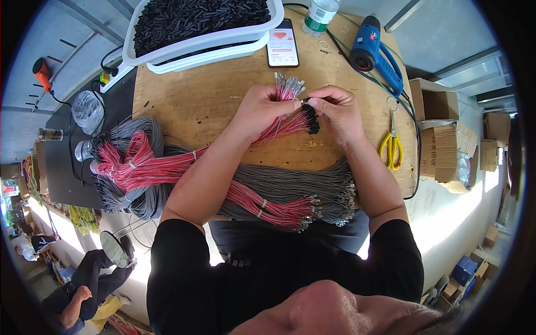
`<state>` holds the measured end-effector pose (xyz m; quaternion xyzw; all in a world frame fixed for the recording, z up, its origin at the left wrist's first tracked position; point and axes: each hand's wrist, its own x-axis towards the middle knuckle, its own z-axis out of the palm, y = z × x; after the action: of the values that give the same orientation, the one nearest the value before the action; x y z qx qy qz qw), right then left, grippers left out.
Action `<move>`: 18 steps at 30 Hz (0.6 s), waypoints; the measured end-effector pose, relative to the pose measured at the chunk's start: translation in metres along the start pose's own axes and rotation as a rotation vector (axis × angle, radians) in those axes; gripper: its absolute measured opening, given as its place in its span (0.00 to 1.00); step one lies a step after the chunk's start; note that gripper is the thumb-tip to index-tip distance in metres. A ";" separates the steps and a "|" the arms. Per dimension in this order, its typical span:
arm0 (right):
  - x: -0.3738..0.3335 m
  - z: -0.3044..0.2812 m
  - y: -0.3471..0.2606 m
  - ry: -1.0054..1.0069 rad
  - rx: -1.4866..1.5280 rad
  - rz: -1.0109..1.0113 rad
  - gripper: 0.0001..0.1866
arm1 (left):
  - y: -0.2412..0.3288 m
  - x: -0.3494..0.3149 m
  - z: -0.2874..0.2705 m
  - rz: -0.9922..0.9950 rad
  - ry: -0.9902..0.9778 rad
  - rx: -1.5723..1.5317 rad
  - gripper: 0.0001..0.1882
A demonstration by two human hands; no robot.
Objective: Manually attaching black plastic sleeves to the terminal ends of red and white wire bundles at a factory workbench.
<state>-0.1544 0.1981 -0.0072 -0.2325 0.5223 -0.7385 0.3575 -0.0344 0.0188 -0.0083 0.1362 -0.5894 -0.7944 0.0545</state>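
Observation:
My left hand pinches a thin wire near its end, thumb against forefinger. Touching close beside it, the fingers of my right hand are closed on a small black sleeve at that wire's end. Behind the left fingers, a bunch of pink wires stands with clear-and-silver terminals. Other red wires run under my hands to a cluster of black-sleeved ends. Below my forearms lie a long grey cable bundle and a tied red wire bundle with metal connectors.
A white bin of short black tubes stands at the back, beside a phone and a bottle. Right are a blue heat gun and yellow-handled scissors. Coiled grey cables lie left. Another person sits lower left.

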 end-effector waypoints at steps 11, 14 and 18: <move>0.004 -0.006 -0.001 0.080 0.034 0.025 0.06 | -0.001 0.000 0.001 0.004 0.003 0.044 0.10; 0.005 -0.004 -0.007 0.037 0.114 0.087 0.08 | -0.003 0.000 -0.001 0.004 0.013 0.056 0.10; 0.007 -0.007 -0.009 -0.007 0.327 0.230 0.11 | -0.004 0.001 -0.002 0.008 -0.003 0.064 0.10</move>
<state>-0.1668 0.1987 -0.0019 -0.1125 0.4174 -0.7669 0.4743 -0.0347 0.0179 -0.0130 0.1344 -0.6152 -0.7751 0.0526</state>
